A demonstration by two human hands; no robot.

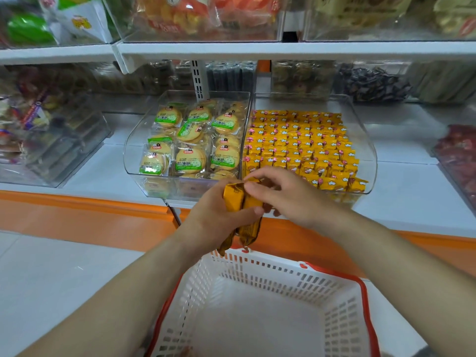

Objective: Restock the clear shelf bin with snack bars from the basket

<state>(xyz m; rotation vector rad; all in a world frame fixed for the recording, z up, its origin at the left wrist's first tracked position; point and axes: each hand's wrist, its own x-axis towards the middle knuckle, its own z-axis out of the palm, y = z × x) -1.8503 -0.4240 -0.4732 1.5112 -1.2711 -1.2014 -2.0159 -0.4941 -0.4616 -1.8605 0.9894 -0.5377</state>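
Note:
My left hand (216, 217) grips a small bundle of yellow-wrapped snack bars (235, 199), held upright just in front of the shelf edge. The fingers of my right hand (280, 194) pinch the top of one bar in that bundle. Behind the hands, the clear shelf bin (371, 161) holds several rows of the same yellow bars (298, 143). Below my arms stands the white basket (257, 276) with an orange rim; its visible floor shows no bars.
A second clear bin (128, 155) of round green-labelled biscuits sits left of the yellow one. More clear bins of snacks stand at both sides and on the upper shelf (283, 50). An orange band (77, 215) runs along the shelf front.

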